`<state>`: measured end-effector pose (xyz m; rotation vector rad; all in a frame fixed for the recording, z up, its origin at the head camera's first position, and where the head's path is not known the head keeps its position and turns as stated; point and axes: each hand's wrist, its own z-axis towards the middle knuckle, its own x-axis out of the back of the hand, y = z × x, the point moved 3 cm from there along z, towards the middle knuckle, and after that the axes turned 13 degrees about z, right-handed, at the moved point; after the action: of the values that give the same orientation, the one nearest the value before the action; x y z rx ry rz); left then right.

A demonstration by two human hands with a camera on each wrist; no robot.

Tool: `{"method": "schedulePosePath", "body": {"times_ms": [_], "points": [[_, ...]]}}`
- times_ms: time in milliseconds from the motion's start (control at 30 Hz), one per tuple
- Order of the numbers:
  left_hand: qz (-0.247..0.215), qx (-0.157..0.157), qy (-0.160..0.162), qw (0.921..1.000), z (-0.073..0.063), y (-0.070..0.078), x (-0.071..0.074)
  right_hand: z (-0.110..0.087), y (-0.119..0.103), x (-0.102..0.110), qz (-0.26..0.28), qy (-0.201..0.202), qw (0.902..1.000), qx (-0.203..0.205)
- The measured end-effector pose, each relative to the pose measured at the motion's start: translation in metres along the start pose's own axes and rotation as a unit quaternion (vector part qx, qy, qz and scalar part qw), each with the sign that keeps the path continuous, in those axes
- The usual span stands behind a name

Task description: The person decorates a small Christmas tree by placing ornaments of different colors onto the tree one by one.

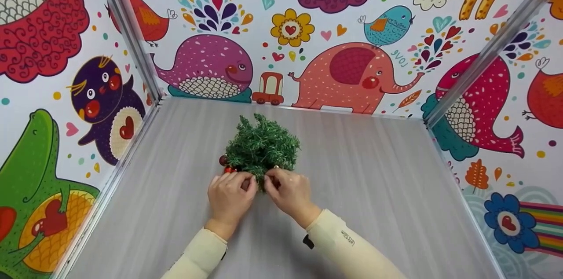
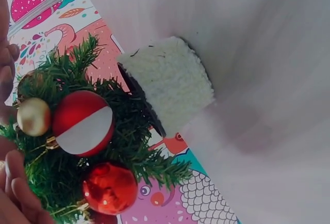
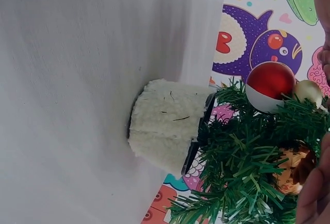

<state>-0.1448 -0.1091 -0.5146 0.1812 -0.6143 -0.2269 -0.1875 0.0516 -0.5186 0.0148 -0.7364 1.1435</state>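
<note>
A small artificial Christmas tree [image 1: 264, 142] stands on the table with its top toward me. At its near side, my left hand [image 1: 233, 191] pinches a branch tip between thumb and fingers. Close beside it, my right hand [image 1: 288, 189] also pinches at the greenery; what exactly lies between its fingertips is hidden. Below them in the left wrist view hang a red-and-white ball [image 2: 84, 123], a shiny red ball [image 2: 110, 188] and a small gold ball [image 2: 33, 117]. A copper-coloured ball [image 3: 295, 167] shows in the right wrist view. The tree's base is a pot wrapped in white fuzzy material [image 3: 165, 123].
The grey wood-grain table [image 1: 360, 191] spreads around the tree. Cartoon-printed walls [image 1: 343, 19] enclose it at the back and both sides, with metal posts [image 1: 132, 28] at the corners.
</note>
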Motion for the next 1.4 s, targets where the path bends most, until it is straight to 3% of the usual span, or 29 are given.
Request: {"method": "schedulePosePath", "body": {"times_ms": [400, 1100, 1267, 1400], "points": [[0.006, -0.049, -0.003, 0.9988, -0.007, 0.004, -0.002, -0.006, 0.0, 0.0, -0.01, -0.034, 0.9994, 0.008], [-0.016, -0.059, -0.018, 0.998, -0.004, -0.002, -0.003, -0.01, 0.004, 0.012, -0.003, -0.016, 0.9996, 0.023], [-0.036, -0.057, -0.003, 0.9977, -0.006, -0.009, 0.0, -0.02, 0.012, 0.027, 0.007, -0.002, 0.9991, 0.043], [-0.038, -0.055, 0.023, 0.9975, -0.008, -0.026, 0.008, -0.033, 0.028, 0.04, -0.012, 0.007, 0.9994, 0.031]]}}
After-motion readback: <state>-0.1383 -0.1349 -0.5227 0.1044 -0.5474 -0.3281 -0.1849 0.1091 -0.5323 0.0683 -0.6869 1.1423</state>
